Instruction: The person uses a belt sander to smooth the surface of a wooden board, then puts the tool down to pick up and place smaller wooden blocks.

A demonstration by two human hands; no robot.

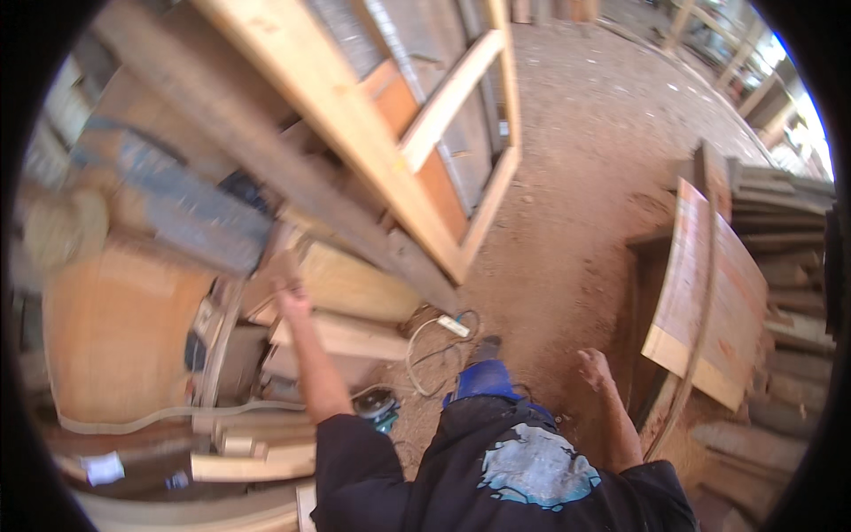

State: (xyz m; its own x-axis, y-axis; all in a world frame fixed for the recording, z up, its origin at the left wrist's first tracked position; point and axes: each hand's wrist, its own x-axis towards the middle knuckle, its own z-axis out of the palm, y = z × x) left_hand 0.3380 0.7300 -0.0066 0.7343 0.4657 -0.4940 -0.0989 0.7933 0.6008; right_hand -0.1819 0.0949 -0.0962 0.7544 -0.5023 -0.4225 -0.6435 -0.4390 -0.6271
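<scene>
My left hand (290,288) reaches out over a heap of boards on the left, beside a brown piece of wood (266,277). Its fingers are smeared by motion, so whether it grips that piece I cannot tell. My right hand (596,367) hangs in the air above the dirt floor, its fingers loosely bent and apart with nothing visible in them. A pale wooden frame (346,133) with a crossbar stands slanted ahead of my left hand. Just right of that hand lies a light yellowish board (359,282).
A power strip (454,326) with a looped cable lies on the dirt floor (567,222) near my feet. A green power tool (377,406) sits beside my left arm. At right, a curved wooden panel (709,293) leans by stacked planks (789,355).
</scene>
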